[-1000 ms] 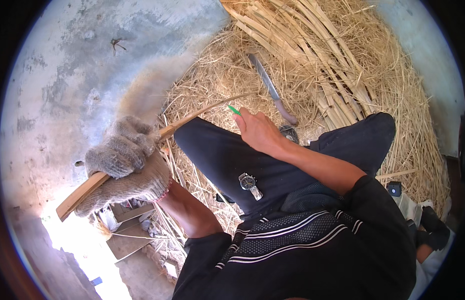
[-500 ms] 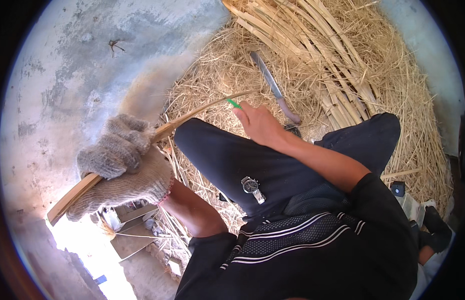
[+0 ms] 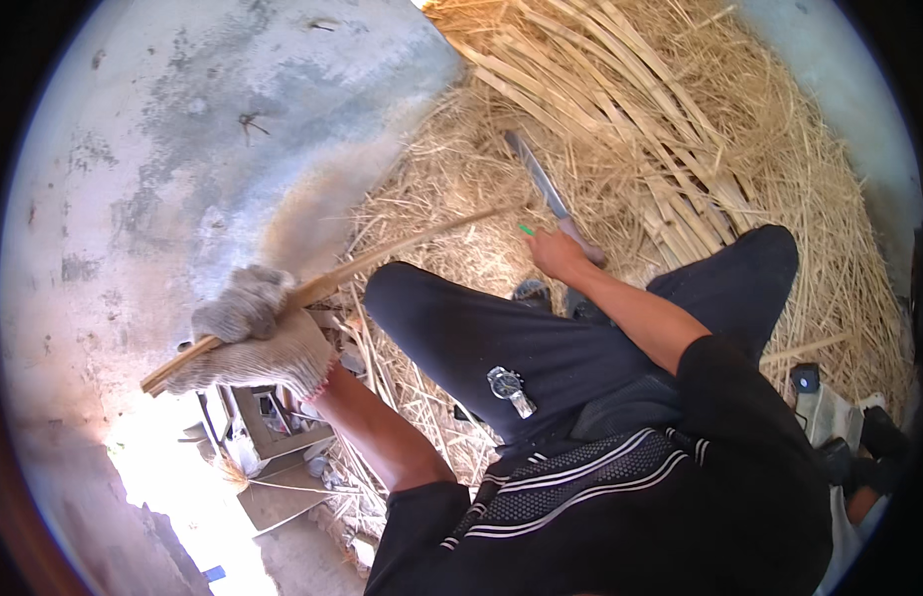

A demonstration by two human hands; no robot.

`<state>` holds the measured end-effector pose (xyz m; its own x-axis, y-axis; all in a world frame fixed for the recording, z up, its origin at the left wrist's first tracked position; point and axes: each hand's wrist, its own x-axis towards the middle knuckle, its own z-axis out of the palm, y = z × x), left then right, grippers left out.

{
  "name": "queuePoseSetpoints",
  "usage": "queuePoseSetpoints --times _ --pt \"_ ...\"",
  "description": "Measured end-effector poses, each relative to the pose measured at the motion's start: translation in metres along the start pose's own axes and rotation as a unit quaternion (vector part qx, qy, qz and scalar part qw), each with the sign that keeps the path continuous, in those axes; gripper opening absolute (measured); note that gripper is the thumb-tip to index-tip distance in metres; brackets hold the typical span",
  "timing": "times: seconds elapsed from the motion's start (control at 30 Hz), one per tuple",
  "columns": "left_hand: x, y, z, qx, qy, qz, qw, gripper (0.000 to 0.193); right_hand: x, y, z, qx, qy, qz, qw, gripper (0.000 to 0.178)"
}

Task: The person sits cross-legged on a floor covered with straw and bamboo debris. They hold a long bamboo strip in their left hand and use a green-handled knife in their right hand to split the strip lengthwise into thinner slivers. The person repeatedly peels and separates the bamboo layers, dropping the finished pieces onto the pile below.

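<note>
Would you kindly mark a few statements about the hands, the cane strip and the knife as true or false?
1. The left hand wears a knitted work glove. True.
2. The left hand grips a long cane strip. True.
3. The right hand is gloved too. False: it is bare.
4. The right hand is at the handle of a long knife lying on the straw. True.
5. The wristwatch is on the left wrist. False: it lies on the dark trouser leg.

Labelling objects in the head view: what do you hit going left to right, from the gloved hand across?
Gloved left hand gripping the bamboo strip → wristwatch on the dark trouser leg → bare right hand on the knife handle → bundle of split cane on the straw pile.
</note>
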<state>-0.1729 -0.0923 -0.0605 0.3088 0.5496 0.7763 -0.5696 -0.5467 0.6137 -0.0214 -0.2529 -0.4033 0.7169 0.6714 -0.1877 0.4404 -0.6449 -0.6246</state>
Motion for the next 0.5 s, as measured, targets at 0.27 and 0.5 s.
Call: queuePoseSetpoints --times 0.27,0.5 --pt "0.007 -0.002 0.022 0.023 0.068 -0.010 0.997 0.072 -0.006 -0.070 -0.035 0.108 0.001 -0.038 0.993 0.039" --pt "0.001 0.003 0.033 -0.014 0.072 -0.021 0.997 0.071 0.030 -0.026 0.001 0.059 -0.023 0.018 0.998 0.039"
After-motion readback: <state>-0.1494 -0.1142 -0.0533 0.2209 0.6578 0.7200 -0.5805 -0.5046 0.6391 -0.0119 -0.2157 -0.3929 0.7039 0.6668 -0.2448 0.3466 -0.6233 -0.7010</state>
